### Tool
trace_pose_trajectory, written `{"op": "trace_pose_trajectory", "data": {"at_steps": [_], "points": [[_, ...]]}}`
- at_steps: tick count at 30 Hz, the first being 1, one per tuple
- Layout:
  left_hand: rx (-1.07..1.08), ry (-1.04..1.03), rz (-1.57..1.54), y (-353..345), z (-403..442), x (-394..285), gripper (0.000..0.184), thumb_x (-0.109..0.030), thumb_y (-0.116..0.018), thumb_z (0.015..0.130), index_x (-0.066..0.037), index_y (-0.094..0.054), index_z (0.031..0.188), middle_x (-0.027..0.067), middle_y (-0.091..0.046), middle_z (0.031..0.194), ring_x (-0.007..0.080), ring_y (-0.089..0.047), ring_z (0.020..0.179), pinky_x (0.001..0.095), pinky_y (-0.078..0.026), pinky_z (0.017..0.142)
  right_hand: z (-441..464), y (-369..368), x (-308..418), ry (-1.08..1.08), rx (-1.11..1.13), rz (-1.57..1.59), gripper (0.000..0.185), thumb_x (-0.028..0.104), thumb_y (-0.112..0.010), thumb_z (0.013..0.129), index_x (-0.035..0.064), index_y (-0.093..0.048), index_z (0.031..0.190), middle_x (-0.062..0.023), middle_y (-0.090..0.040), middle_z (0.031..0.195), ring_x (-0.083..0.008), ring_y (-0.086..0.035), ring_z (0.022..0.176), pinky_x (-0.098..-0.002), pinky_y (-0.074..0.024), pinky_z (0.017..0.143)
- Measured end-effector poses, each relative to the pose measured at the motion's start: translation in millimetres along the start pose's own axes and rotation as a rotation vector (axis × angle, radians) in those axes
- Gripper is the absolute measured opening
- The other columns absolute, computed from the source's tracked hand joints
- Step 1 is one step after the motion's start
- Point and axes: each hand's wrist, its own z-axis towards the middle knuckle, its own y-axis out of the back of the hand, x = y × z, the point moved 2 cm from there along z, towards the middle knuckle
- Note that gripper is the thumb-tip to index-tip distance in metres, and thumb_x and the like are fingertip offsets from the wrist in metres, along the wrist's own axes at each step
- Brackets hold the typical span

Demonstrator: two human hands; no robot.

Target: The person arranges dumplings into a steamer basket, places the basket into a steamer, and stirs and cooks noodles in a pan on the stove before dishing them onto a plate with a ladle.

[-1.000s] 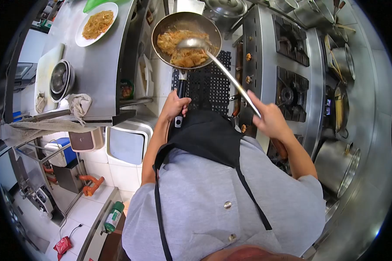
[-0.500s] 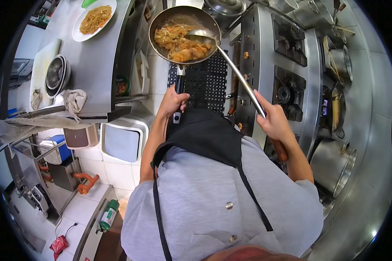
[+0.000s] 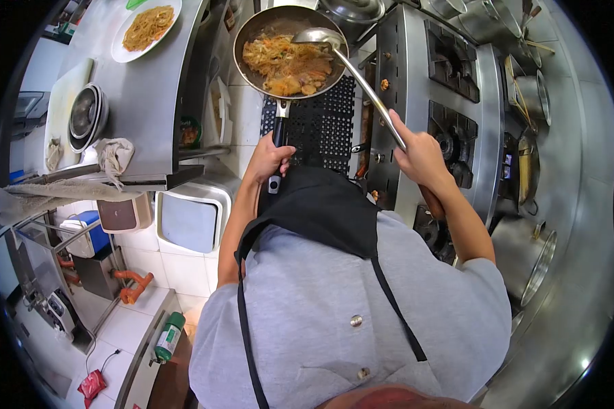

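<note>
My left hand is wrapped round the black handle of a frying pan, which I hold up in front of me. Cooked noodles with browned pieces among them lie in the pan. A long-handled metal ladle is gripped in my right hand; its wooden end sticks out below my wrist. The ladle's bowl is at the far right part of the pan, over the noodles, its underside hidden.
To the left, a steel counter bears a white plate of noodles, stacked metal bowls and a cloth. On the right runs a gas stove with burners. Big pots stand beyond it. A black mat covers the floor.
My right hand has moved up and slightly left, and the ladle's bowl has shifted up toward the pan's far side, uncovering noodles. The pan has hardly moved.
</note>
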Motion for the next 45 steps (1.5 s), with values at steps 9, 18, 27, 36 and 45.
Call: {"op": "trace_pose_trajectory", "data": {"at_steps": [9, 18, 27, 36, 45], "points": [[0.013, -0.023, -0.012, 3.5, 6.8, 2.8, 0.019, -0.002, -0.063, 0.082, -0.005, -0.046, 0.090, 0.0027, -0.051, 0.059, 0.0121, -0.049, 0.042, 0.0290, -0.043, 0.039, 9.0, -21.8, 14.4, 0.004, -0.018, -0.023, 0.077, 0.011, -0.061, 0.077, 0.0126, -0.037, 0.150, -0.0229, -0.063, 0.071, -0.0450, -0.063, 0.068, -0.0547, -0.0496, 0.067], [0.005, -0.010, 0.007, 8.1, 7.5, 3.3, 0.021, 0.000, -0.064, 0.082, -0.004, -0.046, 0.093, 0.0028, -0.051, 0.060, 0.0122, -0.050, 0.043, 0.0286, -0.043, 0.039, -24.6, 17.6, 28.2, -0.013, 0.147, 0.086, 0.078, 0.010, -0.060, 0.075, 0.0117, -0.038, 0.150, -0.0234, -0.062, 0.068, -0.0442, -0.063, 0.065, -0.0525, -0.0503, 0.068], [0.005, -0.016, 0.026, 9.7, 4.4, 3.7, 0.019, 0.000, -0.063, 0.082, -0.004, -0.047, 0.091, 0.0022, -0.051, 0.059, 0.0117, -0.049, 0.042, 0.0283, -0.043, 0.039, -3.5, 7.5, 10.9, -0.009, 0.039, 0.046, 0.080, 0.009, -0.062, 0.074, 0.0130, -0.038, 0.150, -0.0238, -0.059, 0.064, -0.0452, -0.061, 0.064, -0.0539, -0.0492, 0.066], [0.003, -0.003, 0.043, 9.7, 0.5, 11.7, 0.020, 0.000, -0.063, 0.082, -0.004, -0.048, 0.093, 0.0025, -0.051, 0.059, 0.0124, -0.049, 0.042, 0.0288, -0.043, 0.039, -32.1, 26.2, 27.9, 0.041, 0.203, 0.029, 0.086, 0.007, -0.063, 0.072, 0.0167, -0.035, 0.152, -0.0238, -0.060, 0.069, -0.0434, -0.061, 0.066, -0.0517, -0.0478, 0.066], [-0.003, 0.014, 0.074, 1.9, 7.2, 13.1, 0.022, 0.000, -0.063, 0.081, -0.002, -0.048, 0.097, 0.0027, -0.051, 0.059, 0.0123, -0.050, 0.043, 0.0287, -0.043, 0.040, 19.2, -51.3, 34.0, -0.039, -0.069, 0.121, 0.079, 0.014, -0.063, 0.077, 0.0182, -0.037, 0.151, -0.0221, -0.064, 0.072, -0.0432, -0.064, 0.069, -0.0531, -0.0499, 0.067]]}}
